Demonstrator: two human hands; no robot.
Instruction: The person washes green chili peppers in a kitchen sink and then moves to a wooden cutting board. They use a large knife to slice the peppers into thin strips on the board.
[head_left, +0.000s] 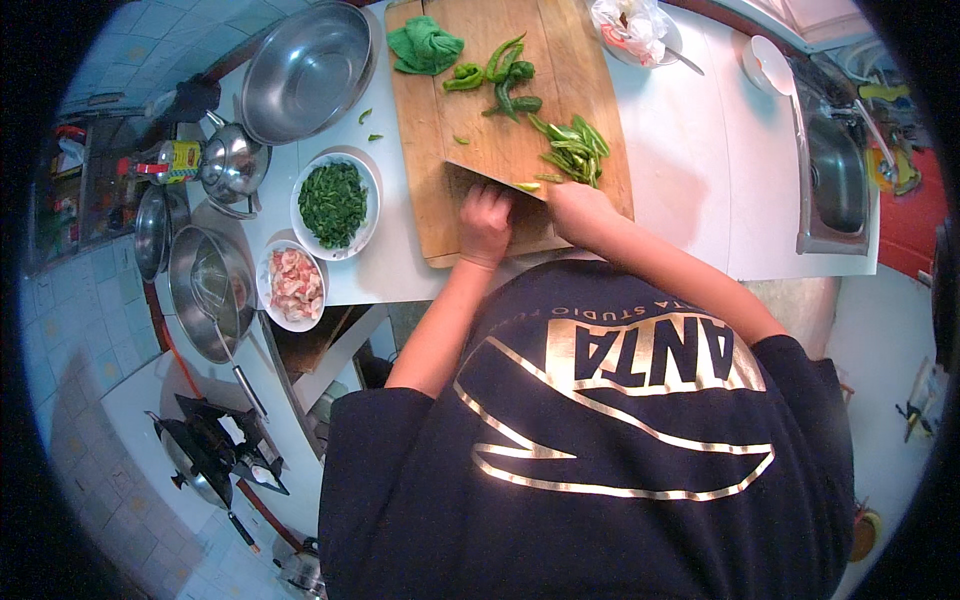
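Observation:
My right hand (576, 211) is closed around the handle end of a broad-bladed kitchen knife (487, 177), near the lower part of a wooden cutting board (427, 217). My left hand (486, 217) rests on the board with curled fingers against the blade; whatever lies under its fingertips is hidden. A small green pepper piece (528, 186) touches the blade's edge. Sliced green peppers (576, 150) form a pile just beyond my right hand. Whole green peppers (510, 79) lie farther up the board, beside a crumpled green cloth (426, 46).
Left of the board are a large metal basin (307, 75), a bowl of chopped greens (333, 204), a bowl of sliced raw meat (294, 285) and a metal bowl with a strainer (211, 292). At right stand a bowl with a plastic bag (634, 34), a white bowl (768, 66) and a sink (836, 176).

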